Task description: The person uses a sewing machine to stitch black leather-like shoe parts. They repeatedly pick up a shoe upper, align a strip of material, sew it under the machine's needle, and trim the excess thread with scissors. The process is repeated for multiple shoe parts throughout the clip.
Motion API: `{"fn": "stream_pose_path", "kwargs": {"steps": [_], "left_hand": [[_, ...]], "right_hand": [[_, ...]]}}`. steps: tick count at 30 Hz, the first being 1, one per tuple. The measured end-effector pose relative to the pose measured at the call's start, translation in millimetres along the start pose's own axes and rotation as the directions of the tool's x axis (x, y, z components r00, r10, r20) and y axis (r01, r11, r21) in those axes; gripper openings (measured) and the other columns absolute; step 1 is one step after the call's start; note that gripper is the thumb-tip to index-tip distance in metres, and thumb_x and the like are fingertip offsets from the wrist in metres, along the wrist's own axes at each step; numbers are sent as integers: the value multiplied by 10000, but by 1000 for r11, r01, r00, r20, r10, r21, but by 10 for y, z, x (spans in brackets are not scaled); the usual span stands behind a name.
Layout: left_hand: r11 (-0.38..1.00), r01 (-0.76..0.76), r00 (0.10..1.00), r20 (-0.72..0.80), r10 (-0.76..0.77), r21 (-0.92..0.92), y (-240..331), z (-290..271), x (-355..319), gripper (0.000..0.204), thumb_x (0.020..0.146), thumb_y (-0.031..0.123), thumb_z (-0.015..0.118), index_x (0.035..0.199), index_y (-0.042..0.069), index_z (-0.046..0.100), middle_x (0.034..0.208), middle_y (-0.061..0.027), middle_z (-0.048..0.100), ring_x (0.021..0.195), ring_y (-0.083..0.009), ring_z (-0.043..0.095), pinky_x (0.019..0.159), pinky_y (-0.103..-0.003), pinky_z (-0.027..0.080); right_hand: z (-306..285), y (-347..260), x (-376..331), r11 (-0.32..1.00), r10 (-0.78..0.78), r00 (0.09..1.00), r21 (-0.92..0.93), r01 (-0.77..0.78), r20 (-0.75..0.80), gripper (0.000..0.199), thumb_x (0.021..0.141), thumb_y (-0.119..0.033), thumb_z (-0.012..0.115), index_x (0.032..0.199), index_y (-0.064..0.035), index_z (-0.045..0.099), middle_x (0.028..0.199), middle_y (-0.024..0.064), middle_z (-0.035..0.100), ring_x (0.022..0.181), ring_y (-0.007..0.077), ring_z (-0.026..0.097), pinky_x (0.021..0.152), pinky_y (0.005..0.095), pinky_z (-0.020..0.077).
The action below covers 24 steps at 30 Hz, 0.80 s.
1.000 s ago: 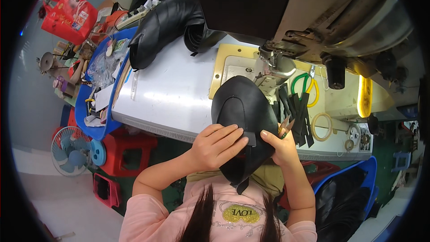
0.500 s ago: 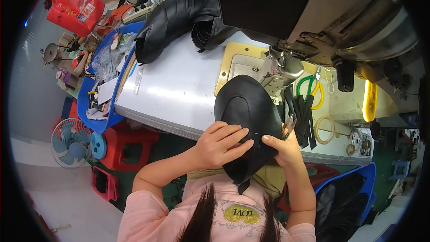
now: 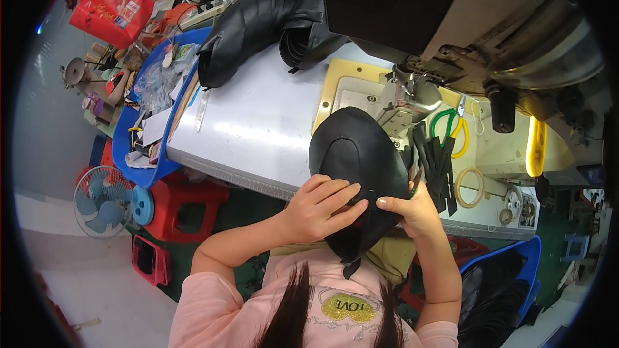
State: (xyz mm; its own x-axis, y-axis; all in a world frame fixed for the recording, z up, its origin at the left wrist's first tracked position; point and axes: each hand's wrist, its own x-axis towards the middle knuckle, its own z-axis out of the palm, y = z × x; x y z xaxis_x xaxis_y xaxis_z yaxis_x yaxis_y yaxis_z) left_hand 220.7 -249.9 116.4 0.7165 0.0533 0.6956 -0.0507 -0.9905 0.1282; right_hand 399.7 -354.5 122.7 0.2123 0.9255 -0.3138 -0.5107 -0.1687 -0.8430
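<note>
A black leather shoe upper (image 3: 351, 148) is held in front of the sewing machine, its rounded toe toward the machine's presser foot (image 3: 396, 119). My left hand (image 3: 327, 206) grips its near left part, fingers curled over the edge around the opening. On the right side my right hand (image 3: 412, 212) pinches the upper, thumb on top and the other fingers hidden beneath. Small thread snips (image 3: 418, 177) are tucked in that same hand, blades pointing up past the leather. A narrow black tab hangs from the upper's near end, close to my lap.
Green-and-yellow scissors (image 3: 459, 145), black strips (image 3: 442, 174) and a tape roll (image 3: 469, 187) lie right of the machine. Bundled black uppers (image 3: 248, 32) rest on the white table (image 3: 251, 116). A cluttered blue bin (image 3: 122, 148) hangs left. More black pieces fill a blue basket (image 3: 535, 264).
The snips have turned in my right hand, so their blades show narrower and less spread. The upper and both hands stay nearly in place; the whole view has shifted slightly.
</note>
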Motion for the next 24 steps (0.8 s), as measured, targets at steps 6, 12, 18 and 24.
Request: {"fn": "stream_pose_path", "kwargs": {"steps": [6, 12, 18, 24], "left_hand": [[998, 15, 999, 50, -12, -58, -40, 54, -93, 347, 661, 155, 662, 999, 85, 626, 1043, -133, 574, 913, -229, 556, 731, -338, 432], [250, 515, 562, 103, -821, -820, -156, 172, -318, 724, 743, 342, 691, 1313, 64, 342, 1249, -156, 450, 1128, -268, 458, 956, -393, 339], [-758, 217, 517, 731, -445, -615, -277, 247, -508, 345, 820, 187, 633, 1111, 20, 550, 1013, -71, 638, 865, -173, 629, 772, -315, 504], [-675, 252, 573, 669, -474, -694, -301, 41, -321, 316, 823, 172, 627, 1091, 18, 562, 1038, -87, 630, 928, -188, 621, 794, -340, 505]], "right_hand": [[48, -51, 15, 998, 20, 1000, -62, -20, -10, 429, 648, 65, 697, 1054, 32, 562, 958, 90, 622, 834, 160, 610, 770, 291, 497], [-153, -67, -46, 996, -58, 998, 69, 57, 13, 696, 614, 52, 710, 1232, 17, 391, 1099, 113, 550, 978, 206, 566, 856, 342, 463], [-243, -2, -73, 993, -69, 997, 90, 71, -27, 626, 561, -17, 717, 1140, 16, 482, 1018, 99, 584, 917, 213, 587, 820, 328, 479], [-310, 65, -69, 989, -78, 997, 126, 78, -2, 596, 588, -40, 703, 1138, 31, 484, 1002, 115, 598, 902, 228, 604, 818, 336, 492]]}}
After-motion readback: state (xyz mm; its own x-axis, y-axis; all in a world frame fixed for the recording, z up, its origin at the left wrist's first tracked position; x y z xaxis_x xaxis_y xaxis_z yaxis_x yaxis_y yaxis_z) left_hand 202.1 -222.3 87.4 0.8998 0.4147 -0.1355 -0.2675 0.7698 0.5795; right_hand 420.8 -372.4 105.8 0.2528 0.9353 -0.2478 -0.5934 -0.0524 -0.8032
